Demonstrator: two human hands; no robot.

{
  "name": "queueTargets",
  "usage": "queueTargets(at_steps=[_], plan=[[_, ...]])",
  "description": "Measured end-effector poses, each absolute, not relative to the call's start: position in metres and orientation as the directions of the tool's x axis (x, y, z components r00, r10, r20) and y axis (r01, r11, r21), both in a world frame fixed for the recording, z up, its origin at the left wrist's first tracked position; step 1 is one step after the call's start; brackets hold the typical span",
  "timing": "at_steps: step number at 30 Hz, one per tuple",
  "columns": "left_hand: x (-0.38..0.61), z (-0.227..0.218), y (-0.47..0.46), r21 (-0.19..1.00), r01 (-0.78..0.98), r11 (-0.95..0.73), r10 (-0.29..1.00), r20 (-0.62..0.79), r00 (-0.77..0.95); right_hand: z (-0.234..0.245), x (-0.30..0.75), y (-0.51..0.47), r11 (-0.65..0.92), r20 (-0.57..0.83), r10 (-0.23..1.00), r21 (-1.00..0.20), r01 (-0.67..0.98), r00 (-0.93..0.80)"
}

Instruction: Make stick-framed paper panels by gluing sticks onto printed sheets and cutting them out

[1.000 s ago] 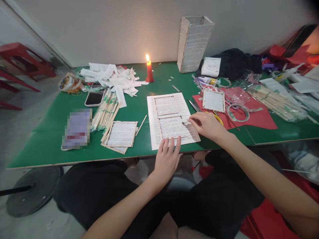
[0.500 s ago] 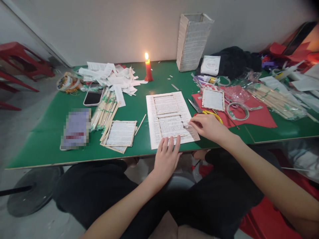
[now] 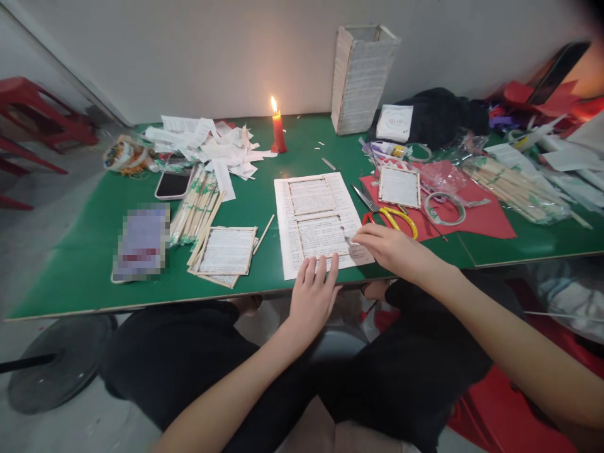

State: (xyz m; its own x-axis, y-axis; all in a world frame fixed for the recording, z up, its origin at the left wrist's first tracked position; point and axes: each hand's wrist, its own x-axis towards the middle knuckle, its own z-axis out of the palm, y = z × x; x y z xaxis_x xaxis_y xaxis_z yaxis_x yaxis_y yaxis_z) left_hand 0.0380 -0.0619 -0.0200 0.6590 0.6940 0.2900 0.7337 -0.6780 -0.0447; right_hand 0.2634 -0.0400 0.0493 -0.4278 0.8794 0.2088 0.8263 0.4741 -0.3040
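Observation:
A printed paper sheet (image 3: 317, 220) lies on the green table (image 3: 89, 264) with two wooden stick frames on it. My left hand (image 3: 312, 294) lies flat with fingers together, pressing the sheet's near edge. My right hand (image 3: 389, 246) is closed in a pinch on a small grey blade (image 3: 352, 240), its tip on the right side of the nearer stick frame (image 3: 323, 238). Yellow-handled scissors (image 3: 394, 217) lie just beyond my right hand.
A lit red candle (image 3: 277, 131) stands behind the sheet. Left of it lie paper scraps (image 3: 212, 148), a phone (image 3: 172, 184), bundled sticks (image 3: 195, 206) and finished framed panels (image 3: 225, 251). A tall paper box (image 3: 361, 78), red paper (image 3: 476, 217), tape ring (image 3: 443, 209) and clutter fill the right.
My right hand has slid a little nearer along the frame's right side with the blade, uncovering the scissors. My left hand stays pressed on the sheet.

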Motion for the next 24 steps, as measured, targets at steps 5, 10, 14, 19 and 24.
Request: queueTargets(at_steps=[5,10,14,19,24], plan=[[0.039,-0.021,-0.062,-0.053,0.735,-0.676,0.687,0.314,0.655,0.047,0.266,-0.048,0.526,0.221,0.849,-0.265,0.808,-0.479],[0.039,-0.022,-0.062,-0.063,0.732,-0.678,0.682,0.318,0.659,0.046,0.269,-0.048,0.557,0.233,0.829,-0.247,0.793,-0.509],[0.039,-0.021,-0.062,-0.065,0.731,-0.679,0.684,0.305,0.663,0.047,0.268,-0.046,0.562,0.218,0.825,-0.230,0.795,-0.521],[0.039,-0.019,-0.063,-0.075,0.733,-0.676,0.691,0.281,0.666,0.051,0.263,-0.041,0.527,0.156,0.850,-0.219,0.821,-0.503],[0.040,-0.019,-0.062,-0.062,0.735,-0.676,0.695,0.281,0.662,0.054,0.262,-0.033,0.500,0.148,0.866,-0.246,0.831,-0.477]])
